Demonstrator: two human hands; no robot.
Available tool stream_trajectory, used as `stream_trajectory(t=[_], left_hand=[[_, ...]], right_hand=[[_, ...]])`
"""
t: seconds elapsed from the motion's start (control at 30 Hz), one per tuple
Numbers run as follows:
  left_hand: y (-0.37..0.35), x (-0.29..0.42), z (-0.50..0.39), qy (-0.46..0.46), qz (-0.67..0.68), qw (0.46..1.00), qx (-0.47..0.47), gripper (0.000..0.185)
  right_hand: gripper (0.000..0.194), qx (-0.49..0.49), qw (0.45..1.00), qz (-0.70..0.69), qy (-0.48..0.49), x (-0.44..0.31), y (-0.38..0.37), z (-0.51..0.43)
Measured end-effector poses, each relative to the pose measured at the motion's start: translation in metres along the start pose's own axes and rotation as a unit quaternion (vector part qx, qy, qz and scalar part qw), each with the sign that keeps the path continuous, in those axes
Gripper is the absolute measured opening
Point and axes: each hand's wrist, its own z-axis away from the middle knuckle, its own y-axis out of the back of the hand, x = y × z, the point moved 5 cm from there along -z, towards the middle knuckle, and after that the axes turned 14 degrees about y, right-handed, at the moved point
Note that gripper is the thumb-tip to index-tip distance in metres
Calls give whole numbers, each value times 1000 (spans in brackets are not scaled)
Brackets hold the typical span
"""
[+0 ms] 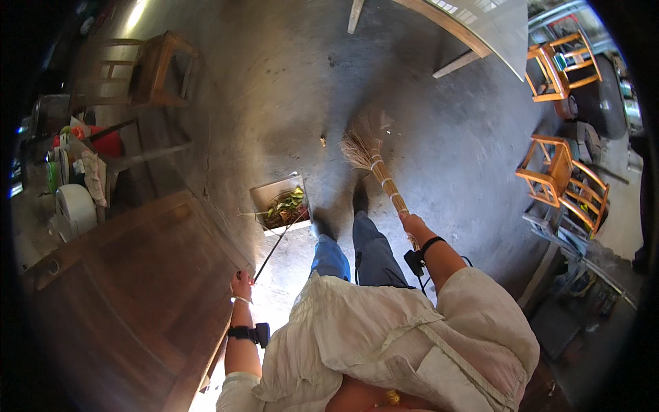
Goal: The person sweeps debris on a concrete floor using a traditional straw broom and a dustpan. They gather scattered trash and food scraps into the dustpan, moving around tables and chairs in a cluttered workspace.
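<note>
My right hand (414,226) grips the bound handle of a twig broom (387,183). The broom's splayed bristles touch or hover just over the concrete floor, ahead of my feet. In my left hand (242,286) is the upper end of a thin dark rod (269,256). That rod slants down to a box-shaped dustpan (270,191) on the floor, just left of my feet. Green and brown leaves with thin stalks (286,208) lie inside the dustpan. Small bits of litter (323,141) lie on the floor near the bristles.
A brown wooden door panel (118,278) stands close on my left. Behind it are a white appliance (76,208) and a wooden chair (162,69). A table (473,41) stands ahead to the right. Wooden chairs (548,172) line the right side.
</note>
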Motion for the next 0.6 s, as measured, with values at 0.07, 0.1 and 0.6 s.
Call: stream_trajectory(t=[0.07,0.1,0.6], left_hand=[[-14,11,-9,-8,-42,999,-24,26],[-23,17,-16,-43,-77,995,-45,26],[-207,106,-62,-153,-606,781,-4,44]], right_hand=[[57,-6,999,-27,29,8,-4,15],[57,0,997,-52,60,9,-3,21],[58,110,975,-188,50,21,116,36]])
